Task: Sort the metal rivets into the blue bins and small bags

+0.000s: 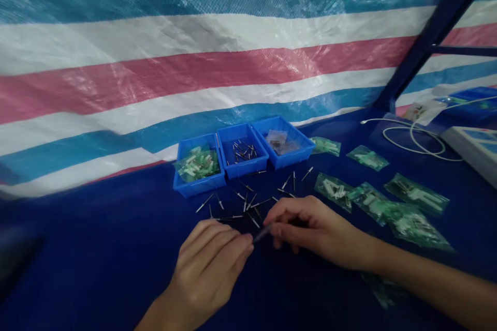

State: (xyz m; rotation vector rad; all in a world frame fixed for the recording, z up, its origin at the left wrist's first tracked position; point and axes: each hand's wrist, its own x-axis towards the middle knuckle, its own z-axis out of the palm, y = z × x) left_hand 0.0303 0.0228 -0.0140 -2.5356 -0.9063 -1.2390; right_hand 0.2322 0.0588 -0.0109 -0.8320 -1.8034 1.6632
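Observation:
Between my two hands stretches a thin greyish see-through strip, which looks like a small clear plastic bag (pixel 262 233) seen edge-on. My left hand (pixel 212 258) pinches its near end between thumb and fingers. At the other end, the thumb and fingertips of my right hand (pixel 310 225) are closed on it. Whether anything lies inside the bag is too blurred to tell. Just beyond my hands, several blind rivets (pixel 248 201) are scattered over the dark blue table (pixel 97 253).
Three blue bins stand in a row: green packets in the left bin (pixel 200 189), rivets in the middle bin (pixel 244 167), clear bags in the right bin (pixel 293 158). Filled green packets (pixel 419 225) lie at right, near a white cable (pixel 411 137) and pale device (pixel 473 150). Striped sheeting (pixel 194 72) hangs behind.

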